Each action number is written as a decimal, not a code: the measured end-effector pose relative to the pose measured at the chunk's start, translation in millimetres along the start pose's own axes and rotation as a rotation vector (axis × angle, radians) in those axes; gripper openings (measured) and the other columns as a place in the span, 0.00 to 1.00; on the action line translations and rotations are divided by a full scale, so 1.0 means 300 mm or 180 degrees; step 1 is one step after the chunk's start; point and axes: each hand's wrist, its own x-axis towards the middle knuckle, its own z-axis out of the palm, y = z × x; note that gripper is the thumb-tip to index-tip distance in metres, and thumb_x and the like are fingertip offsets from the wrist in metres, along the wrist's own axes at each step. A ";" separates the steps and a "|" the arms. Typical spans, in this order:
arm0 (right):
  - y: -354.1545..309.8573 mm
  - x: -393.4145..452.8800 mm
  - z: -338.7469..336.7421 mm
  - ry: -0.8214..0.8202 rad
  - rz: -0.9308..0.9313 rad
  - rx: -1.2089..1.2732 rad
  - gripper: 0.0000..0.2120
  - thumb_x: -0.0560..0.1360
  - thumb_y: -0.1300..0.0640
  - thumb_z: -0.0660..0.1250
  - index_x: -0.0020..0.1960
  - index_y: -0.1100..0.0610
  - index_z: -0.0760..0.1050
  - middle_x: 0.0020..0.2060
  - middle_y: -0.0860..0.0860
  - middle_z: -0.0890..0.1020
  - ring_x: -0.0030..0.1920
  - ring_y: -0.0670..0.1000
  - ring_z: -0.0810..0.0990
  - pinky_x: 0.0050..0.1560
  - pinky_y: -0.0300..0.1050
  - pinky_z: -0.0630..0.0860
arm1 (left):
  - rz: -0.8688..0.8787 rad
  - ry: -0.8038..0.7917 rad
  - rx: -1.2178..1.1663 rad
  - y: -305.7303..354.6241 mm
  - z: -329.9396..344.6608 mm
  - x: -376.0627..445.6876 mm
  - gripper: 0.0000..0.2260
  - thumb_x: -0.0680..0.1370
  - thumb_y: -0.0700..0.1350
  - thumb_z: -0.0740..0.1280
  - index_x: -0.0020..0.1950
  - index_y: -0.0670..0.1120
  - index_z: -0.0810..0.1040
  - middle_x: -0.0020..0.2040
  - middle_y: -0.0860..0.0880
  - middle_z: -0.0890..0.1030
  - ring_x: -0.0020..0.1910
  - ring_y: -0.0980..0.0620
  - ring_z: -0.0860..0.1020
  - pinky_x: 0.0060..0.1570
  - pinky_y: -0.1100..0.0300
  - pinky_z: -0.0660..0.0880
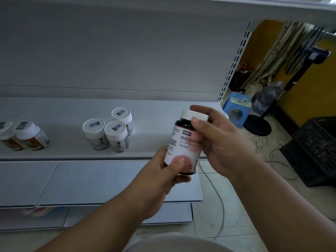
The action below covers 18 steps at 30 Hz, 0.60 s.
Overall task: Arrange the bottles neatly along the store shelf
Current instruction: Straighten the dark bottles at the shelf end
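Our left hand (160, 177) grips dark bottle (183, 144) base, right hand (218, 140) pinches its white cap; three white jars (107, 130) on shelf (63, 113).

Dark bottle (183, 142), white cap, pink label, was held tilted above the shelf (154, 113) edge. Three white-lidded jars (107, 130) stood clustered mid-shelf; two orange-labelled bottles (23, 136) stood touching at far left.

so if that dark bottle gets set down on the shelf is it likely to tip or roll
Probably steady upright: the dark bottle looks squat and wide-bodied. On its side the round body would likely roll along the smooth shelf. It seems rigid; both hands, left hand and right hand, hold it without denting it.
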 end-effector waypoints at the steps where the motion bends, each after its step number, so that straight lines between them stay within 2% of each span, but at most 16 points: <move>1: 0.003 -0.001 0.003 -0.0024 -0.0010 -0.0087 0.23 0.70 0.55 0.68 0.64 0.58 0.73 0.51 0.57 0.81 0.50 0.55 0.82 0.56 0.57 0.79 | -0.0013 0.0022 -0.0059 -0.005 -0.001 0.002 0.30 0.71 0.57 0.71 0.69 0.44 0.72 0.60 0.39 0.80 0.57 0.40 0.80 0.55 0.51 0.77; 6: -0.015 -0.020 -0.005 -0.0587 0.0241 0.0285 0.22 0.74 0.56 0.61 0.67 0.61 0.70 0.55 0.63 0.79 0.53 0.61 0.79 0.54 0.61 0.74 | -0.0408 -0.0666 -0.1248 0.016 -0.001 -0.018 0.35 0.70 0.61 0.74 0.68 0.39 0.75 0.59 0.36 0.79 0.54 0.39 0.79 0.56 0.46 0.76; 8: -0.017 -0.022 -0.009 -0.0436 0.0220 0.0354 0.21 0.72 0.59 0.65 0.64 0.61 0.73 0.51 0.60 0.81 0.50 0.59 0.81 0.51 0.58 0.77 | -0.0375 -0.0536 -0.1226 0.011 0.010 -0.020 0.31 0.72 0.59 0.72 0.67 0.39 0.76 0.57 0.36 0.79 0.53 0.39 0.79 0.54 0.47 0.77; 10: -0.016 -0.021 -0.005 -0.0131 0.0132 0.0141 0.22 0.69 0.60 0.71 0.63 0.60 0.75 0.48 0.57 0.82 0.48 0.57 0.82 0.51 0.55 0.80 | -0.0248 -0.0173 -0.0845 0.003 0.021 -0.015 0.28 0.75 0.57 0.67 0.68 0.40 0.74 0.57 0.35 0.80 0.52 0.39 0.80 0.53 0.48 0.78; 12: -0.015 -0.022 0.000 0.0007 0.0088 -0.0188 0.23 0.69 0.55 0.74 0.62 0.59 0.75 0.46 0.55 0.83 0.49 0.56 0.82 0.52 0.54 0.80 | -0.0140 -0.0059 -0.0746 -0.002 0.025 -0.012 0.30 0.73 0.58 0.70 0.69 0.41 0.73 0.56 0.34 0.80 0.51 0.39 0.81 0.55 0.48 0.78; 14: -0.018 -0.028 0.005 -0.0121 0.0124 -0.0141 0.21 0.73 0.50 0.69 0.62 0.59 0.74 0.47 0.55 0.82 0.50 0.55 0.81 0.53 0.53 0.79 | -0.0272 -0.0388 -0.1226 0.002 0.020 -0.013 0.33 0.70 0.61 0.73 0.66 0.40 0.76 0.53 0.34 0.80 0.49 0.39 0.80 0.57 0.46 0.76; 16: -0.019 -0.035 0.007 -0.0407 0.0232 0.0252 0.22 0.74 0.52 0.62 0.65 0.60 0.72 0.52 0.56 0.81 0.52 0.56 0.79 0.54 0.53 0.75 | -0.0447 -0.0637 -0.1542 0.009 0.014 -0.016 0.32 0.72 0.65 0.69 0.62 0.39 0.79 0.50 0.36 0.80 0.47 0.40 0.79 0.57 0.45 0.74; 18: -0.018 -0.036 0.003 -0.0513 0.0235 0.0368 0.22 0.73 0.55 0.60 0.66 0.59 0.73 0.53 0.58 0.80 0.53 0.56 0.78 0.56 0.55 0.74 | -0.0520 -0.0563 -0.1571 0.006 0.016 -0.017 0.31 0.73 0.65 0.63 0.58 0.39 0.81 0.49 0.38 0.79 0.46 0.40 0.78 0.55 0.45 0.74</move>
